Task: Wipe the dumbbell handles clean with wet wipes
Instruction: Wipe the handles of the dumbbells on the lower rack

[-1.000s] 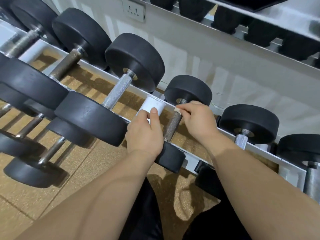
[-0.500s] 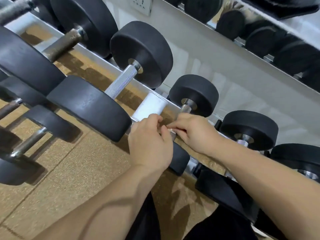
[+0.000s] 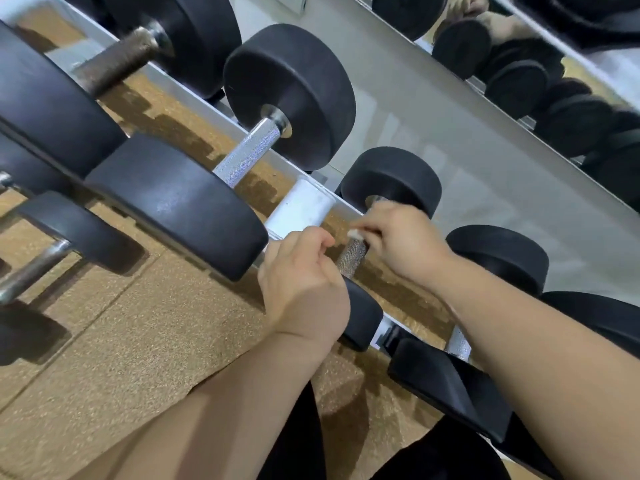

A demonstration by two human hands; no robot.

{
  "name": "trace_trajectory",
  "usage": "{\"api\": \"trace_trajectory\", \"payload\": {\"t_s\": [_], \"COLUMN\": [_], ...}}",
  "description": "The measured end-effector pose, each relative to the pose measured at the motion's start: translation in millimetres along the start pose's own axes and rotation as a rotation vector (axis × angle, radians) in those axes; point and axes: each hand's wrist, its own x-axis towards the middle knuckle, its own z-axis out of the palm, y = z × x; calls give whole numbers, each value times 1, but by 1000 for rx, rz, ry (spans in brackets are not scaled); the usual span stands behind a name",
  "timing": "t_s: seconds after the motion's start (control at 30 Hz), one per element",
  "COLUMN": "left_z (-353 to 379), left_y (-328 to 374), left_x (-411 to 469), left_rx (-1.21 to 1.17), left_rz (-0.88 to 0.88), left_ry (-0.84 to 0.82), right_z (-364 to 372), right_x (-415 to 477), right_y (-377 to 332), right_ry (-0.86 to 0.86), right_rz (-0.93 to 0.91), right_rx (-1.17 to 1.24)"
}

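Note:
A small black dumbbell lies on the rack, its far head (image 3: 391, 181) up and its near head (image 3: 363, 317) towards me. Its knurled metal handle (image 3: 351, 258) shows between my hands. My right hand (image 3: 405, 244) pinches a small crumpled wet wipe (image 3: 355, 233) against the upper part of the handle. Over the dumbbell's near end lies my left hand (image 3: 301, 285), fingers curled and thumb close to the handle; its fingertips are hidden. A white pack (image 3: 304, 207) lies on the rack rail just left of the handle.
A larger dumbbell with a silver handle (image 3: 249, 154) sits to the left, and beyond it one with a rusty handle (image 3: 117, 64). More dumbbells (image 3: 498, 258) fill the rack to the right and a lower tier (image 3: 41, 265). Brown speckled floor (image 3: 138, 341) lies below.
My right hand slid the wipe down the handle to meet my left hand, then back up. My left hand left the white pack and settled on the dumbbell's near end. The camera moved closer.

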Motion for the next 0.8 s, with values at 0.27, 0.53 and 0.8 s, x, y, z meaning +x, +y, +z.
{"api": "trace_trajectory", "payload": {"t_s": [0.27, 0.53, 0.8], "left_z": [-1, -2, -3], "left_y": [0, 0, 6], "left_x": [2, 3, 4], "left_rx": [8, 44, 66], "left_rz": [-28, -23, -30], "left_ry": [-25, -65, -67], "right_z": [4, 12, 13], "right_x": [-10, -4, 13], "right_y": [-19, -17, 5], "right_ry": [-208, -119, 73], "right_rz": [-139, -34, 247], "right_rx": [42, -17, -67]}}
